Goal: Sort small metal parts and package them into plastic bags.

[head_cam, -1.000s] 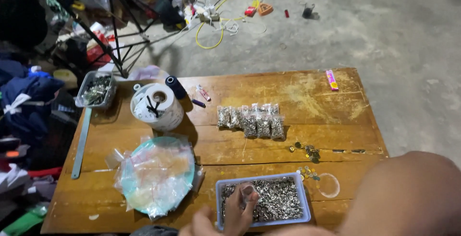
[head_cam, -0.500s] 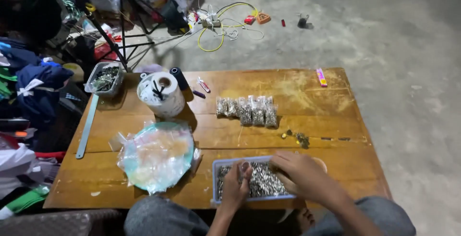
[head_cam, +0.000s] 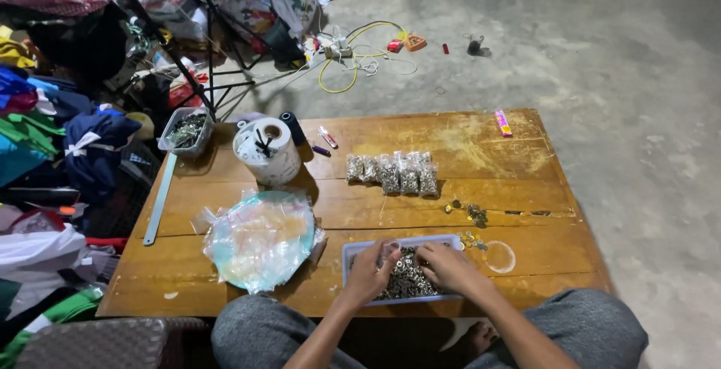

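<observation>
A shallow blue-rimmed tray (head_cam: 350,250) full of small metal rings sits at the near edge of a low wooden table (head_cam: 466,144). My left hand (head_cam: 372,270) rests in the tray's left half and pinches a small clear bag. My right hand (head_cam: 449,265) lies over the rings in the right half, fingers curled into them; whether it holds any I cannot tell. A row of small filled clear bags (head_cam: 390,172) lies behind the tray, mid-table. A few loose rings (head_cam: 469,213) are scattered to the tray's right.
A round plate wrapped in clear plastic (head_cam: 259,238) lies left of the tray. Behind it stand a white roll (head_cam: 266,150), a black spool (head_cam: 292,126) and a grey tub (head_cam: 185,130). A metal ruler (head_cam: 159,198) lies along the left edge. Clothes and cables crowd the floor.
The view has steadied over the table. My right hand came in from the right and settled in the tray beside my left hand, which stays in the rings.
</observation>
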